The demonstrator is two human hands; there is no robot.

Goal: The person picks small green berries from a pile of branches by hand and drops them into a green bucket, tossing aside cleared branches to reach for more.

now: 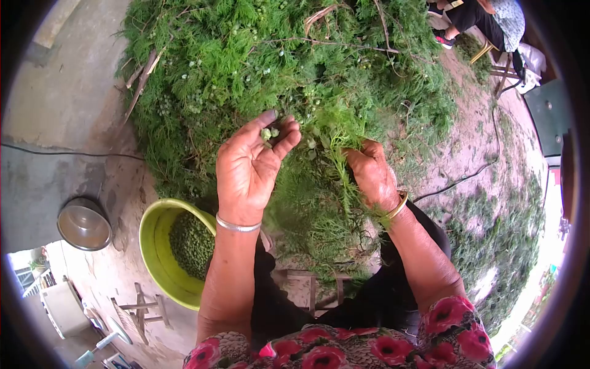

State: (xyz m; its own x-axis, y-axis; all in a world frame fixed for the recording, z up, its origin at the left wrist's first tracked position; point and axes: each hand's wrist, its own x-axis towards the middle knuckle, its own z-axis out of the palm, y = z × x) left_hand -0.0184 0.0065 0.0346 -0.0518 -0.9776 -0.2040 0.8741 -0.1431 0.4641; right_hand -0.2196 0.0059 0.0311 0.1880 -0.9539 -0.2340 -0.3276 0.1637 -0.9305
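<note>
While the right hand point(372, 175) grips a leafy sprig point(335, 126) near centre, the left hand point(246, 172), beside it, holds small green cones point(267, 134) between its digits. Steadying the sprig firmly and pinching lightly should prevent spills.

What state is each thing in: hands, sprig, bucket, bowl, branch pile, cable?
Left hand: palm up, fingers curled around green cones
Right hand: closed on green sprig
Bucket: open, partly filled with cones
Metal bowl: open side up
Branch pile: loosely heaped
Black cable: uncoiled on ground
</note>
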